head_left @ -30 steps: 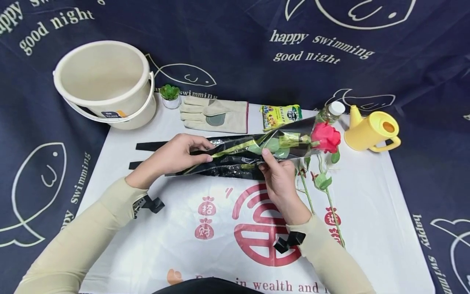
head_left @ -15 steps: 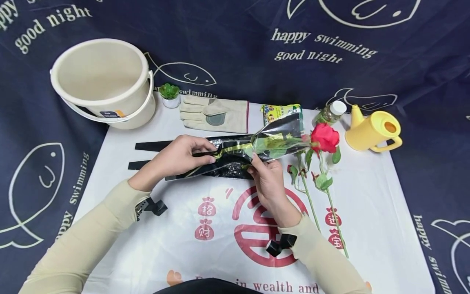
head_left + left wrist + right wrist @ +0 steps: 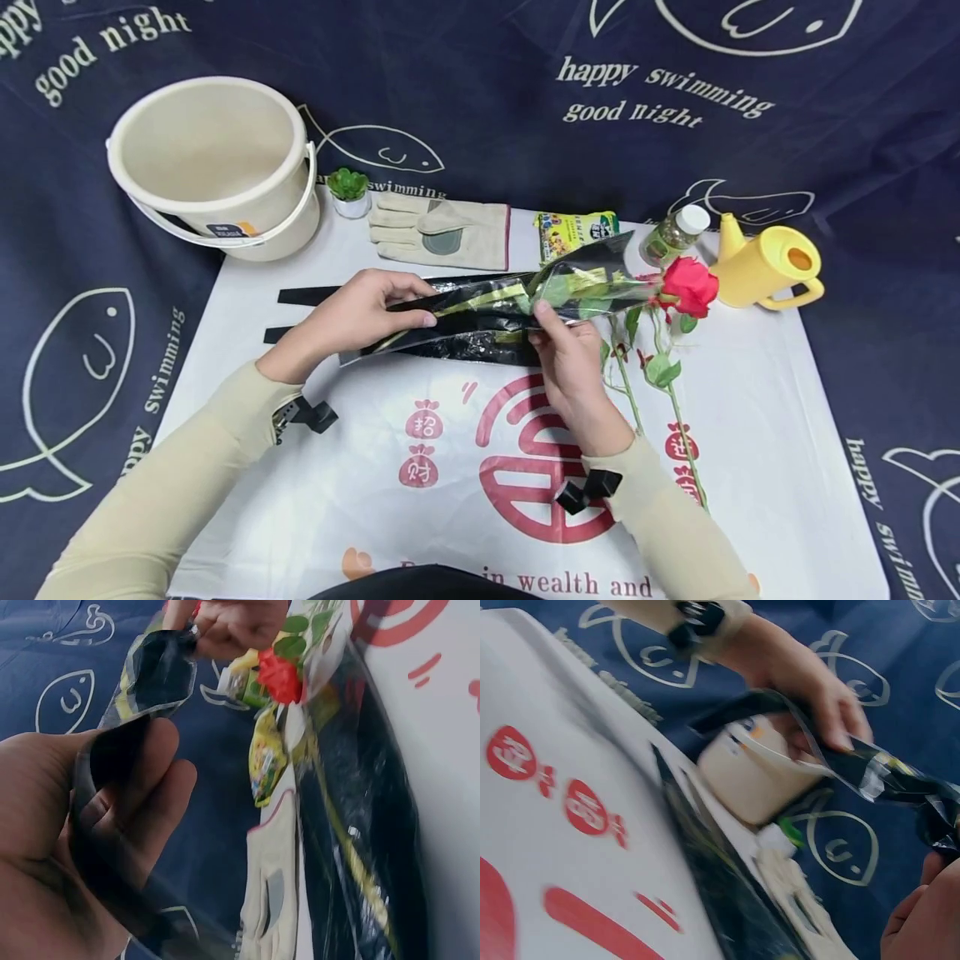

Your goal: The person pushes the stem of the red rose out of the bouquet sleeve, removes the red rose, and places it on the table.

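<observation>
A rose in a clear and black flower sleeve (image 3: 491, 302) is held up between both hands, its red bloom (image 3: 688, 287) sticking out at the right end. My left hand (image 3: 367, 312) pinches the sleeve's narrow end between thumb and fingers; in the left wrist view its black film (image 3: 116, 761) curves across the palm. My right hand (image 3: 573, 362) grips the wider part, thumb on top. Beneath lie more black sleeves (image 3: 480, 348), partly hidden by the held one. Another red bloom (image 3: 279, 675) shows at a lying sleeve's end in the left wrist view.
Green rose stems (image 3: 675, 417) lie at the right. Along the back stand a beige bucket (image 3: 288, 229), small potted succulent (image 3: 348, 190), work gloves (image 3: 465, 237), yellow packet (image 3: 570, 237), white-capped bottle (image 3: 671, 237) and yellow watering can (image 3: 761, 267).
My right hand slid left, then came back right along the sleeve. The bloom now sits slightly farther right. My left hand keeps its pinch near the same spot.
</observation>
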Tool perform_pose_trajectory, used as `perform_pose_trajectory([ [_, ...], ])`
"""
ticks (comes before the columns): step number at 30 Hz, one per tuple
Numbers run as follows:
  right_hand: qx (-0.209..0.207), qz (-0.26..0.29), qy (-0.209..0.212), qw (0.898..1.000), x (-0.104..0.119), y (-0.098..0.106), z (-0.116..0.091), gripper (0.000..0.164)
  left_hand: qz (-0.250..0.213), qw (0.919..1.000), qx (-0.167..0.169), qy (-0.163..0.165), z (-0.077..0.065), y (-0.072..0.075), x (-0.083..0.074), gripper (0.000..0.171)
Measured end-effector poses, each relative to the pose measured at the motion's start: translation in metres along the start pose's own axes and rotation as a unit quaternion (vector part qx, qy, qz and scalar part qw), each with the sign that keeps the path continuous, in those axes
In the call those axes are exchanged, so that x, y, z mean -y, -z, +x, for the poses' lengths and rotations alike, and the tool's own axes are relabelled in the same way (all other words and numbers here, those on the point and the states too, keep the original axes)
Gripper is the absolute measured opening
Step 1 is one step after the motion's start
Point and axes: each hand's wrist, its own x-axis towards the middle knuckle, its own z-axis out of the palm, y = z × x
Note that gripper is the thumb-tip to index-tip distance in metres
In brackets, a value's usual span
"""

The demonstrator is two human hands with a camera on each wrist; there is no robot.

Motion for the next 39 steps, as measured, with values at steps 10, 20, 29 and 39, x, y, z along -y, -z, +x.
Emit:
perform_pose_trajectory([
  [10,0.005,-0.022,0.012,1.000,0.010,0.008,0.000,0.034,-0.013,0.9978,0.064,-0.005,0.000,0.001,0.003,0.038],
  [20,0.044,-0.074,0.003,0.996,0.005,0.001,-0.012,0.038,-0.026,0.9964,0.068,-0.043,0.017,-0.017,-0.018,0.031],
  [29,0.012,0.044,0.059,0.997,0.018,0.006,0.002,0.043,-0.029,0.9971,0.070,0.008,0.016,-0.014,-0.017,0.030],
  [39,-0.018,0.015,0.058,0.998,0.003,-0.006,-0.004,0.023,-0.025,0.9987,0.045,-0.001,0.017,-0.017,-0.019,0.022],
])
